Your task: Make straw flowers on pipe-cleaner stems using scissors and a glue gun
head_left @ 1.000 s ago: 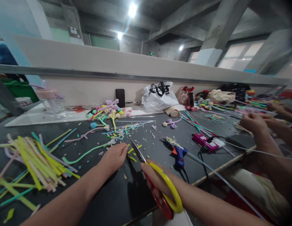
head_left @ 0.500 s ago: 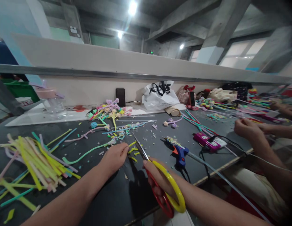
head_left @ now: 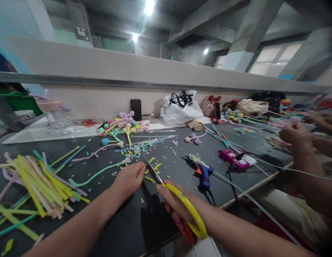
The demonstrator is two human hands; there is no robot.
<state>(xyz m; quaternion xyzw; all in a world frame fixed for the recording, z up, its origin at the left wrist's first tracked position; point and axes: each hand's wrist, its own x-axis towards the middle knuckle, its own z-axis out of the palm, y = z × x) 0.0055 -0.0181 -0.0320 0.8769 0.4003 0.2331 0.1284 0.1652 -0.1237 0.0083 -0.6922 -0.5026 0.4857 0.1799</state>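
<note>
My left hand (head_left: 131,178) is closed in a pinch above the dark table; what its fingers grip is hidden. Scissors with yellow and red handles (head_left: 191,210) are in my right hand (head_left: 172,203), their blades pointing up and left, tips beside my left fingertips. Short yellow pieces (head_left: 156,167) lie on the table just behind the blades. Left of my left hand is a pile of yellow, cream and pink fuzzy strips (head_left: 44,185). A green strip (head_left: 97,179) curves between that pile and my hand.
A blue glue gun (head_left: 204,175) and a magenta device with cables (head_left: 234,159) lie to the right. Behind are fuzzy flowers (head_left: 125,123), a phone (head_left: 136,110), a white bag (head_left: 180,110) and a clear jar (head_left: 57,117). Another person's hands (head_left: 295,135) are at far right.
The scissors in my right hand have moved left, close to my left fingertips. The yellow piece sticking out of my left fingers no longer shows; more yellow pieces lie behind. The other person's hand moved right.
</note>
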